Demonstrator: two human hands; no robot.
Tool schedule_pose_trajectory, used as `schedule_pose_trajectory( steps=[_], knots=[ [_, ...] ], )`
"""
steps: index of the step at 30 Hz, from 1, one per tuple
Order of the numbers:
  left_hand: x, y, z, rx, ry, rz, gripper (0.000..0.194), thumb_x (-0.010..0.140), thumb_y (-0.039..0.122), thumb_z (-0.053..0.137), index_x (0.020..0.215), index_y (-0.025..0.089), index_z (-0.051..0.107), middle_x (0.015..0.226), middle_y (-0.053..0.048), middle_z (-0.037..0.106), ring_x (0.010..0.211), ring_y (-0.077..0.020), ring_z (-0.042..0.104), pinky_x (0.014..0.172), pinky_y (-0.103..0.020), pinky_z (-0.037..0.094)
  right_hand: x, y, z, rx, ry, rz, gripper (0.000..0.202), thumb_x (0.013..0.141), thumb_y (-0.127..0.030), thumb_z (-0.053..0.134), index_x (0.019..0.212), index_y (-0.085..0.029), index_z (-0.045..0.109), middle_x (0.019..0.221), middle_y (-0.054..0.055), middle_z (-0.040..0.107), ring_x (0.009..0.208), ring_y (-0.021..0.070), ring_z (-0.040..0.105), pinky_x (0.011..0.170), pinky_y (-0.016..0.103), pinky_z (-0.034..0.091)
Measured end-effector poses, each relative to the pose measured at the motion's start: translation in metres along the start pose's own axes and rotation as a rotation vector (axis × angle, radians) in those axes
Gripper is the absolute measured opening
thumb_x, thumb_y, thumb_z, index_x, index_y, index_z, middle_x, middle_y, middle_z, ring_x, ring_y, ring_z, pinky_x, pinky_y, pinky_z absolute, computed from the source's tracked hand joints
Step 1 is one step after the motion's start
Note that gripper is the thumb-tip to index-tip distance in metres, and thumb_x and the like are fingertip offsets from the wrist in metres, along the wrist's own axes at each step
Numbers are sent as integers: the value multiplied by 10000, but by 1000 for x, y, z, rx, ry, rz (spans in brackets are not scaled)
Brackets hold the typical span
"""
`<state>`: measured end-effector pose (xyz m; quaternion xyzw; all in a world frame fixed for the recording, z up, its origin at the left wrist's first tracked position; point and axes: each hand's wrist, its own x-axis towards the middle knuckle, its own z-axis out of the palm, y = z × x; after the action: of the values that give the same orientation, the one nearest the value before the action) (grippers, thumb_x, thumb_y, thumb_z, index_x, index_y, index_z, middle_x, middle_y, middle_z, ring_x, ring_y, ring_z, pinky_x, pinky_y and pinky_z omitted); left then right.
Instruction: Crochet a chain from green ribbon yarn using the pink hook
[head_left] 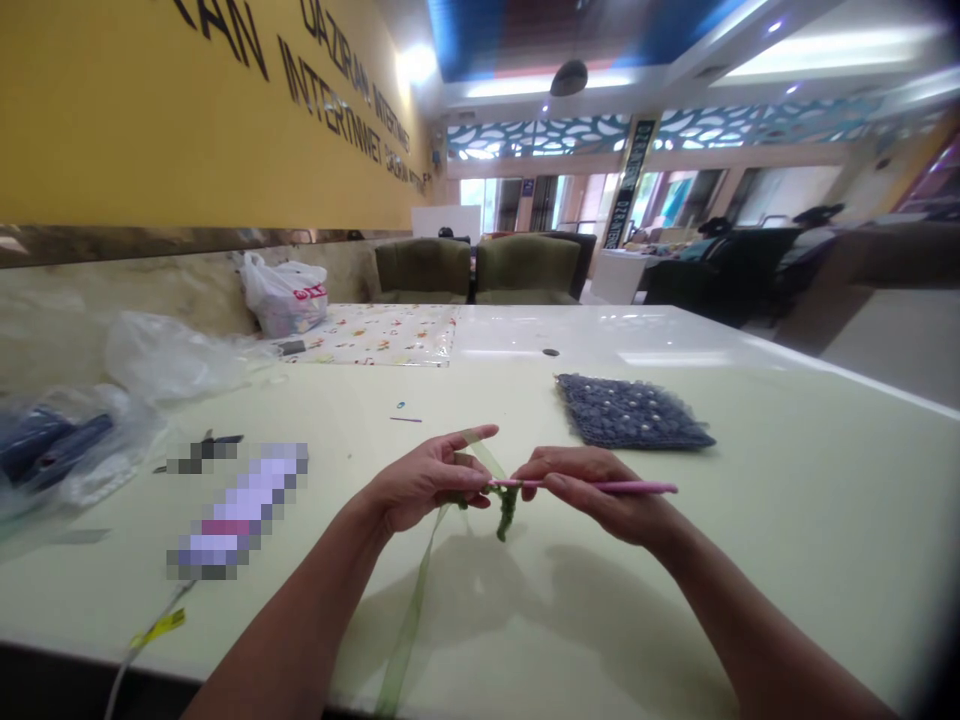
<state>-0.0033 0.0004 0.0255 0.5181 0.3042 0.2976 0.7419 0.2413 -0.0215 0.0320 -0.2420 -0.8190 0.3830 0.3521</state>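
My right hand [604, 490] grips a pink crochet hook [645, 488], which lies nearly level and points left. At the hook's tip hangs a small dark green crochet piece [506, 518]. My left hand [424, 482] pinches the work between thumb and fingers, with its index finger stretched out. A sheer green ribbon [409, 630] passes over that index finger to the hook, and its tail runs down to the table's front edge. Both hands are just above the table, close together. The fingertips partly hide the stitches.
A blue-grey textured crocheted piece with pearly beads [630, 412] lies beyond my right hand. Farther left are a thin needle-like tool [406, 420], scissors-like dark tool [217, 440], blurred-out device with a cable [240, 515], and plastic bags [176, 355]. Armchairs [525, 268] stand behind the table.
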Motion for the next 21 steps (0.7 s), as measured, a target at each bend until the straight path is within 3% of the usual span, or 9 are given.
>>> schedule_pose_trajectory(
  steps=[5,13,21],
  knots=[
    [0,0,0,-37,27,-4,732,745,143,725,1415,166,431,844,-54,685,738,-150,635,804,-334,446,-1,1,-2,-42,-39,11,277,979,-300,461,1067,-176,692,903,78,682,813,165,631,736,315,499],
    [2,-2,-1,13,88,31,725,737,172,744,1400,192,452,840,-27,663,735,-141,623,789,-328,430,1,1,-1,-180,-44,-7,281,983,-281,436,1083,-169,674,885,72,662,773,150,612,702,283,476],
    [10,-9,11,198,280,203,836,698,178,750,1448,156,383,738,17,625,700,-125,550,728,-300,418,6,7,14,-626,-2,-121,241,978,-208,395,943,-160,628,777,46,622,709,150,544,684,288,404]
  ],
)
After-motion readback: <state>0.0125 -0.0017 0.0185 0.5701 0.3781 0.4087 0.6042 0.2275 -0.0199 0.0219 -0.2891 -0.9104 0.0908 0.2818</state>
